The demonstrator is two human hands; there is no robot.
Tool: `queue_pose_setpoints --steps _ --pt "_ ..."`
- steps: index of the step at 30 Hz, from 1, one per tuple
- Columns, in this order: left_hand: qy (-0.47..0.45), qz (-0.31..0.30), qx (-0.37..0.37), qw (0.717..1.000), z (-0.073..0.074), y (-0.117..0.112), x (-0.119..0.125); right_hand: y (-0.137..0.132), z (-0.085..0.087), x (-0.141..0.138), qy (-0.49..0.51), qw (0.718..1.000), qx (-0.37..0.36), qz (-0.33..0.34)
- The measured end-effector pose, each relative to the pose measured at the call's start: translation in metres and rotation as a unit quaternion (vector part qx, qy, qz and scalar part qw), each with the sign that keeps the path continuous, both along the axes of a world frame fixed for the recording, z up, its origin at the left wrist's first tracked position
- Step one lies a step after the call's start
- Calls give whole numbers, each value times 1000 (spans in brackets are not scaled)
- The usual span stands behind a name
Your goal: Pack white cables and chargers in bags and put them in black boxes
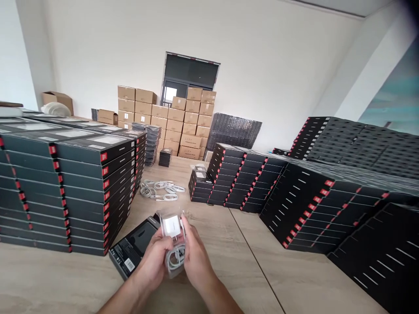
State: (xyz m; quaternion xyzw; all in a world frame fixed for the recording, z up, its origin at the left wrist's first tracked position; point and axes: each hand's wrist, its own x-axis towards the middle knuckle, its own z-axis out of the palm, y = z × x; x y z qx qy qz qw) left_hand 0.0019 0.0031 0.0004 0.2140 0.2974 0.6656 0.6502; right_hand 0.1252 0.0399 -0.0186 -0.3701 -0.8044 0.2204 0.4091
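Note:
Between my two hands is a clear plastic tray holding a white charger plug and, nearer me, a coiled white cable. My left hand grips its left side, the thumb lying over the middle by the plug. Along the right side my right hand presses with its fingers together. Below and left of the tray, a black box with a white label lies on the wooden table, partly covered by my left hand and forearm.
Tall stacks of black boxes with red tabs stand at left and right. Coiled white cables lie ahead. Behind are stacked clear trays, cardboard cartons and a short box stack. A seam crosses the tabletop.

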Motion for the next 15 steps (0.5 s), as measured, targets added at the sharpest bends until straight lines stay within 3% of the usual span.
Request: queue_pose_setpoints --steps 3,5,10,12,15 --pt "-4 -28 6 1000 6 1 -7 -1 -2 -1 33 999 -23 -4" --pt "-17 -24 0 1000 9 3 -14 1 -1 2 89 993 -79 -15" --pt "-42 -2 -15 999 11 10 -28 2 7 15 204 923 -312 91" --pt "-44 -11 -4 999 9 11 -29 -2 13 15 219 905 -349 108" --pt "-36 -23 -1 999 4 12 -26 -8 20 10 209 906 -356 99"
